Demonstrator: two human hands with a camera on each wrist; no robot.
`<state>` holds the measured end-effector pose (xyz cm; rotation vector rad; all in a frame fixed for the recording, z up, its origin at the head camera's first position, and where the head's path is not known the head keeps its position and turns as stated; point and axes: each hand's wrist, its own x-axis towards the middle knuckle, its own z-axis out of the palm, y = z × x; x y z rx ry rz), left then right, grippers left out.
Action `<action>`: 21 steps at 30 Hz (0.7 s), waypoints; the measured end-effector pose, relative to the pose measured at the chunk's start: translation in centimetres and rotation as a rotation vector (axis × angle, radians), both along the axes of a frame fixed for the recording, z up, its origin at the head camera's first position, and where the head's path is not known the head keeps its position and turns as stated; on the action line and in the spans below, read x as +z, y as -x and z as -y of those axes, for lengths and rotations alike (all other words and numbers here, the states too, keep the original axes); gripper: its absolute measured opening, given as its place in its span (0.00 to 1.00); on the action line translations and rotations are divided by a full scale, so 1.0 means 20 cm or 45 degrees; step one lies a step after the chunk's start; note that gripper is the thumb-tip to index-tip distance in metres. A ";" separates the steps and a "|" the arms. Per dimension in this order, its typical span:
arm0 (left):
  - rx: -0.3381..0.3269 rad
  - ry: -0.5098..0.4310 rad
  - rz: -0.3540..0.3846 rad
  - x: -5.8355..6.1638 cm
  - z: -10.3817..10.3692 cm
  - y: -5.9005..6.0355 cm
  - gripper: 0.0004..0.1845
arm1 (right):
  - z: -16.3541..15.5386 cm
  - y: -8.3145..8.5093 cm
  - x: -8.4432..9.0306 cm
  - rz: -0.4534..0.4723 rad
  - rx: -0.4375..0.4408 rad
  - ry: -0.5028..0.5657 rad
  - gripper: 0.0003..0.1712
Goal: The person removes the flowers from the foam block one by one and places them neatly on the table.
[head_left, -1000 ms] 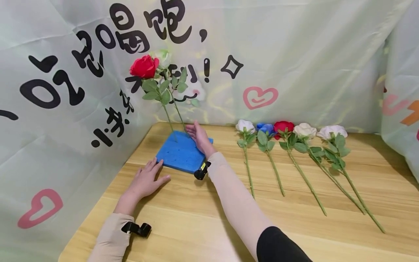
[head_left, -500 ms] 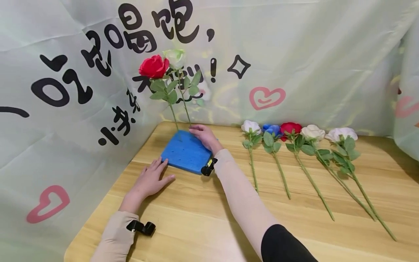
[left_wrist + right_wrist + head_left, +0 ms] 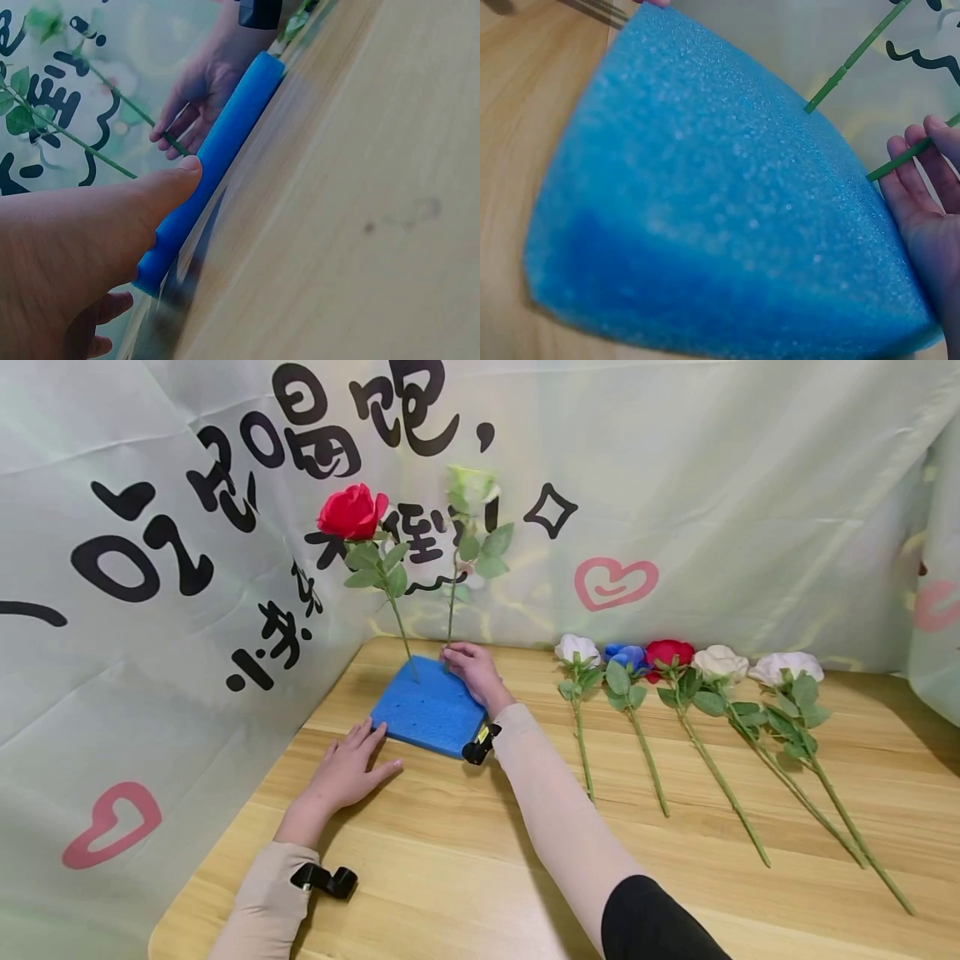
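A blue foam block point(image 3: 431, 714) lies on the table with two artificial roses standing in it. The red rose point(image 3: 352, 512) leans left from the block's back left part. Beside it, the pale green-white rose point(image 3: 474, 487) rises almost upright, and my right hand point(image 3: 474, 672) pinches its stem low, close above the foam. In the right wrist view thumb and fingers meet on that green stem point(image 3: 907, 156). My left hand point(image 3: 348, 772) rests with spread fingers at the block's front left corner, fingertips at its edge. The left wrist view shows the thumb against the foam's side.
Several artificial roses lie in a row on the right of the wooden table point(image 3: 480, 860): a white rose point(image 3: 577, 650), a blue rose point(image 3: 626, 656), a red rose point(image 3: 669, 653), a cream rose point(image 3: 720, 663) and a pale pink rose point(image 3: 786, 668). A printed curtain point(image 3: 712, 527) hangs behind.
My right hand went from open fingers beside the green-white rose's stem to pinching it. That rose swung right, from leaning left to almost upright. The left hand stayed at the block; the view shifted slightly.
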<state>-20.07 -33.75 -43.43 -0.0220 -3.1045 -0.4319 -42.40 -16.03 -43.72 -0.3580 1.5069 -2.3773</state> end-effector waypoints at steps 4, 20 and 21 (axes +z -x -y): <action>-0.001 0.001 0.001 0.00 0.00 0.00 0.44 | 0.00 -0.01 0.00 0.016 -0.033 0.086 0.06; 0.003 0.022 0.010 0.00 0.01 0.00 0.45 | 0.00 -0.02 -0.01 -0.059 -0.126 0.223 0.09; 0.004 0.021 0.011 0.00 0.01 0.00 0.45 | 0.00 -0.02 -0.02 -0.065 -0.128 0.226 0.09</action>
